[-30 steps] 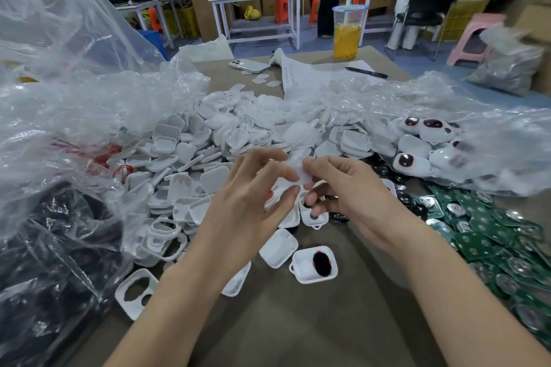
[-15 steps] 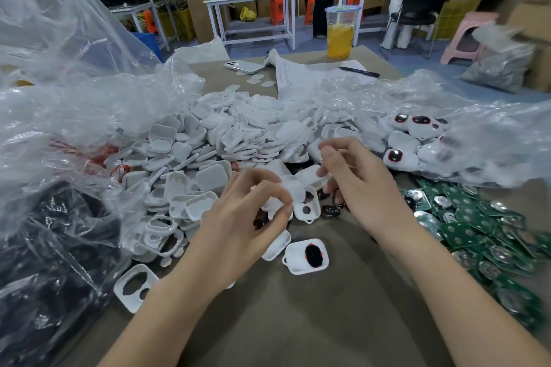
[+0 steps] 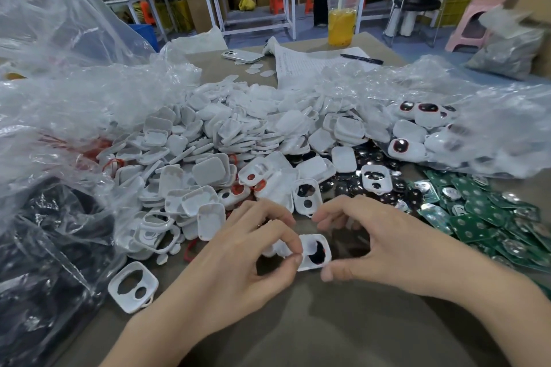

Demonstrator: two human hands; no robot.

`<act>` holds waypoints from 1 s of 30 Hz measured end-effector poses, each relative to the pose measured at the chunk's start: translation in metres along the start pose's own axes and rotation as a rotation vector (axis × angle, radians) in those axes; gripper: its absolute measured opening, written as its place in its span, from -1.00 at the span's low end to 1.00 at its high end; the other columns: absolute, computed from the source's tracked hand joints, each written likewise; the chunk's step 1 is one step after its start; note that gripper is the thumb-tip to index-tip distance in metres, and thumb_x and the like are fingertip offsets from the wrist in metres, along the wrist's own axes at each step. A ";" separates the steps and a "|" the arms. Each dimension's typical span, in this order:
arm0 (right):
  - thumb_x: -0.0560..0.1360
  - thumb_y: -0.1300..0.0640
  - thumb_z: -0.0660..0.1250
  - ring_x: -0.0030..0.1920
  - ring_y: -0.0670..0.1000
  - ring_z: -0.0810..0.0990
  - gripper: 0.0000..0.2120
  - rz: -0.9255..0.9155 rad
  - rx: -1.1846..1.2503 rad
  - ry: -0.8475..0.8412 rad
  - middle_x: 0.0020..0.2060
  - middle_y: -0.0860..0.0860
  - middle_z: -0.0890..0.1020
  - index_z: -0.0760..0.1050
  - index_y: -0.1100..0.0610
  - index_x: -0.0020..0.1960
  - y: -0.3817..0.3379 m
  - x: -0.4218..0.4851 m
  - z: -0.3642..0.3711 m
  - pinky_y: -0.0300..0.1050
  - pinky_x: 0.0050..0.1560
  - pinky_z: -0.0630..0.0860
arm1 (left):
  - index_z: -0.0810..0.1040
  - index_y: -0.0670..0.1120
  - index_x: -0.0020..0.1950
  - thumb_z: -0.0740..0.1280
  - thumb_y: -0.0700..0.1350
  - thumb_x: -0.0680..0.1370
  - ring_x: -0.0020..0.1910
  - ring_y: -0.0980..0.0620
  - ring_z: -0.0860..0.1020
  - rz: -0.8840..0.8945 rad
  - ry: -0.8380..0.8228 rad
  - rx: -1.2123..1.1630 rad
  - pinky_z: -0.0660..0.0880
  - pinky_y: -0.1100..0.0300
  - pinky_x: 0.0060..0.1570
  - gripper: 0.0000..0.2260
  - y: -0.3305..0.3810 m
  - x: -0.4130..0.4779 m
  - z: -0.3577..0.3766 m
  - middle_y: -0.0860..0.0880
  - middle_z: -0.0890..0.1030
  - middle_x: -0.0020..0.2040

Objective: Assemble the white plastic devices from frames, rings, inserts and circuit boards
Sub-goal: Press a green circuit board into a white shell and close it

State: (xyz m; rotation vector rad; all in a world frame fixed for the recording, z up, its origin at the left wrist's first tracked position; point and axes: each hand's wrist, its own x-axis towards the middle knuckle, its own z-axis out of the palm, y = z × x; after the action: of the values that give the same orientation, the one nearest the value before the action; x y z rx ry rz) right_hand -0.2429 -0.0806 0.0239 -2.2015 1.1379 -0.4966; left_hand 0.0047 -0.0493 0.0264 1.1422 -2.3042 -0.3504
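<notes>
A white frame (image 3: 323, 250) with a dark insert in its opening lies on the brown table (image 3: 298, 331) between my hands. My left hand (image 3: 250, 253) pinches its left edge with thumb and forefinger; another white piece (image 3: 275, 249) shows under those fingers. My right hand (image 3: 387, 244) curls round the frame from the right, thumb at its lower right corner, forefinger arched above it. Behind lies a heap of white plastic shells and frames (image 3: 238, 134). Green circuit boards (image 3: 477, 217) lie to the right, dark round inserts (image 3: 354, 185) beside them, red rings (image 3: 259, 186) among the shells.
A loose white frame (image 3: 132, 287) lies at the front left beside a black-filled plastic bag (image 3: 44, 247). A clear bag of finished devices (image 3: 417, 128) sits at the right. Farther back are a phone (image 3: 241, 55), paper (image 3: 304, 65), a pen (image 3: 360, 59) and a drink cup (image 3: 341, 21).
Both hands came down from the heap toward me and closed on the frame with the dark insert, which lay untouched on the table before.
</notes>
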 end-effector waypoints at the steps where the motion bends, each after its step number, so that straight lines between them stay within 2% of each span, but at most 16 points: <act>1: 0.27 -0.47 0.40 0.24 -0.34 0.39 -0.42 -0.003 -0.018 -0.017 0.16 -0.46 0.41 0.30 -0.43 0.22 0.000 0.000 0.000 -0.48 0.15 0.31 | 0.56 0.13 -0.05 0.38 0.02 0.55 0.16 0.09 0.47 0.009 0.005 0.005 0.34 0.35 0.13 -0.98 0.000 0.001 0.001 0.23 0.46 0.10; 5: 0.37 -0.31 0.45 0.27 -0.32 0.35 -0.46 -0.027 -0.048 -0.028 0.17 -0.48 0.38 0.28 -0.37 0.25 -0.003 0.003 0.002 -0.47 0.18 0.29 | 0.59 0.08 -0.06 0.40 -0.01 0.55 0.09 0.10 0.47 0.055 0.023 0.018 0.41 0.23 0.09 -0.98 0.002 0.002 0.004 0.21 0.49 0.03; 8: 0.39 -0.29 0.46 0.27 -0.31 0.36 -0.42 -0.033 -0.040 -0.036 0.16 -0.44 0.42 0.22 -0.39 0.29 -0.004 0.003 0.002 -0.44 0.19 0.29 | 0.61 0.05 -0.08 0.40 -0.03 0.54 0.05 0.14 0.47 0.093 0.022 0.071 0.44 0.14 0.04 -0.97 0.002 0.004 0.006 0.16 0.53 -0.03; 15: 0.41 -0.29 0.44 0.27 -0.32 0.34 -0.42 -0.020 -0.077 -0.041 0.15 -0.45 0.42 0.20 -0.43 0.31 -0.007 0.003 0.001 -0.43 0.17 0.33 | 0.58 0.07 -0.06 0.33 -0.01 0.56 0.04 0.17 0.42 0.101 -0.041 0.114 0.35 0.27 0.07 -0.95 0.004 0.004 0.007 0.17 0.49 -0.03; 19: 0.41 -0.29 0.43 0.24 -0.39 0.32 -0.44 -0.019 -0.083 -0.037 0.15 -0.55 0.35 0.23 -0.42 0.31 -0.008 0.003 -0.001 -0.53 0.15 0.26 | 0.58 0.06 -0.04 0.35 -0.01 0.57 0.03 0.13 0.43 0.130 -0.054 0.136 0.39 0.18 0.06 -0.96 0.004 0.005 0.010 0.15 0.50 -0.01; 30: 0.42 -0.23 0.46 0.25 -0.32 0.37 -0.51 -0.028 -0.062 -0.031 0.13 -0.53 0.38 0.34 -0.33 0.28 -0.009 0.003 -0.001 -0.44 0.20 0.29 | 0.62 0.04 0.03 0.28 0.01 0.63 0.15 0.12 0.47 0.154 -0.035 0.121 0.38 0.16 0.17 -0.86 0.005 0.002 0.007 0.17 0.55 0.11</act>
State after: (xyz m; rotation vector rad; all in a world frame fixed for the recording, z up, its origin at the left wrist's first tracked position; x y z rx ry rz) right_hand -0.2366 -0.0794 0.0311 -2.2730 1.1216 -0.4425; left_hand -0.0034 -0.0479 0.0236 1.0135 -2.4546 -0.1759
